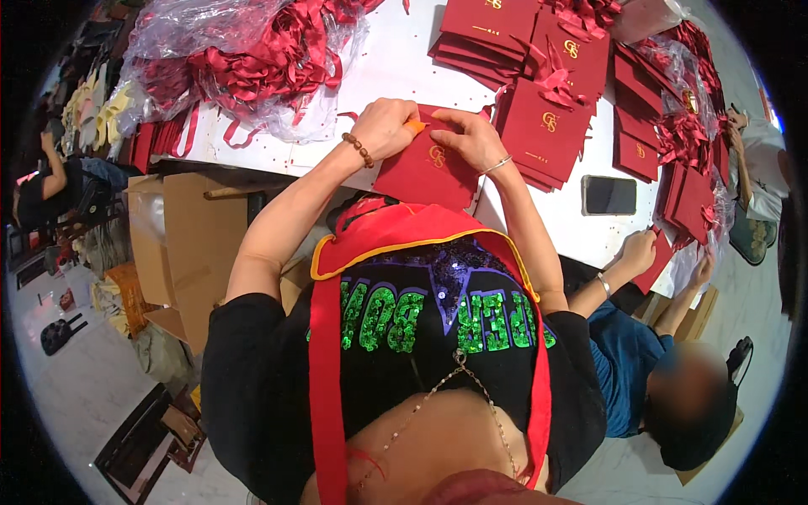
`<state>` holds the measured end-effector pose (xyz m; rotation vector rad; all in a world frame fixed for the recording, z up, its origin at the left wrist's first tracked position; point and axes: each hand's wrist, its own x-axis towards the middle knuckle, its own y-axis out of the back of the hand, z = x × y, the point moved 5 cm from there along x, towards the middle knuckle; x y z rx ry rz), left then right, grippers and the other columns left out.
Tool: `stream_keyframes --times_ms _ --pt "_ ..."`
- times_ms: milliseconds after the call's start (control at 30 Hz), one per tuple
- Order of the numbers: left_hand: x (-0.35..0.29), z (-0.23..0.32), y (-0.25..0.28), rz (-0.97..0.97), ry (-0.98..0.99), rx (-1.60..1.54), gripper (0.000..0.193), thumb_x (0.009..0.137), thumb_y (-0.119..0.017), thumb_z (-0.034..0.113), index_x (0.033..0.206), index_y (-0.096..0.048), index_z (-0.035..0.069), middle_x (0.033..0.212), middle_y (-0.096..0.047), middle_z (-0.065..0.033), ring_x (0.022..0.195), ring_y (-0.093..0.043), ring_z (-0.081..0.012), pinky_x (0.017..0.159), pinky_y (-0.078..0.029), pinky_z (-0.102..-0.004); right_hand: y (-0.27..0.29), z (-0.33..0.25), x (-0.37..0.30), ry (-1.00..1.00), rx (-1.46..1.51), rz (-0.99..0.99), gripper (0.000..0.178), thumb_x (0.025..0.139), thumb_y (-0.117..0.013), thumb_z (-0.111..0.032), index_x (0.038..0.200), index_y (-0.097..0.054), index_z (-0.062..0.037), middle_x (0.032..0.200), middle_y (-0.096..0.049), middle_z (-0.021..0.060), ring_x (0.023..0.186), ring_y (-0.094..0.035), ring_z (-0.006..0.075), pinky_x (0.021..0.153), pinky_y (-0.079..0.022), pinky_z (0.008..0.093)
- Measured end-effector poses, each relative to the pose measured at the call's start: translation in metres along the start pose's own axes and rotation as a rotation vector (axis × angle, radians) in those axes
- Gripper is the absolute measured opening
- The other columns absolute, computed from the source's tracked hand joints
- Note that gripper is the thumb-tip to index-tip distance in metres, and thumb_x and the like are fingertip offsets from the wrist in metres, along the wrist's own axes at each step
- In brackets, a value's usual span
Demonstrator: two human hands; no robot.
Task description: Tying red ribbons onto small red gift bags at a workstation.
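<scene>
A flat dark red paper bag [427, 175] with a gold emblem lies at the near edge of the white table, in front of my body. My left hand [385, 128], with a brown bead bracelet on its wrist, is closed at the bag's upper left edge; something orange shows at its thumb. At the upper right edge, my right hand [475, 141] pinches the bag between thumb and fingers. A thin bangle circles that wrist. A bit of red ribbon [347, 115] shows beyond my left hand. What lies between my fingertips is too small to make out.
Clear plastic with bunched red ribbons [282, 63] fills the far left. Stacked red bags [545, 126] stand at my right, near a phone [609, 195]. A co-worker's hand [640, 249] handles red bags at the right edge. A cardboard box [202, 244] stands left.
</scene>
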<state>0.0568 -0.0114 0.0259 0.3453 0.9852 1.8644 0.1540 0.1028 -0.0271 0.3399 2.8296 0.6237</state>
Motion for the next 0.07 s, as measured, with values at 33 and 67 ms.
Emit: stream_keyframes --times_ms 33,67 --pt "0.0002 0.0000 -0.0002 -0.022 0.006 0.015 0.019 0.074 -0.056 0.019 0.078 -0.062 0.001 0.074 -0.060 -0.0223 0.074 -0.060 -0.0362 0.068 -0.045 -0.0433 0.0010 -0.0023 -0.0004 -0.009 -0.002 -0.012 0.040 0.073 -0.064 -0.030 0.107 -0.060 -0.0093 0.097 -0.063 0.0153 0.091 -0.061 0.0249 0.078 -0.045 0.0332" --pt "0.0020 -0.0008 -0.0002 -0.043 0.010 0.030 0.020 0.074 -0.058 0.020 0.078 -0.063 0.001 0.075 -0.061 -0.0222 0.075 -0.060 -0.0358 0.068 -0.046 -0.0426 0.0037 -0.0061 -0.0003 -0.017 -0.005 -0.023 0.040 0.074 -0.064 -0.030 0.107 -0.060 -0.0097 0.097 -0.063 0.0153 0.092 -0.061 0.0242 0.078 -0.045 0.0334"
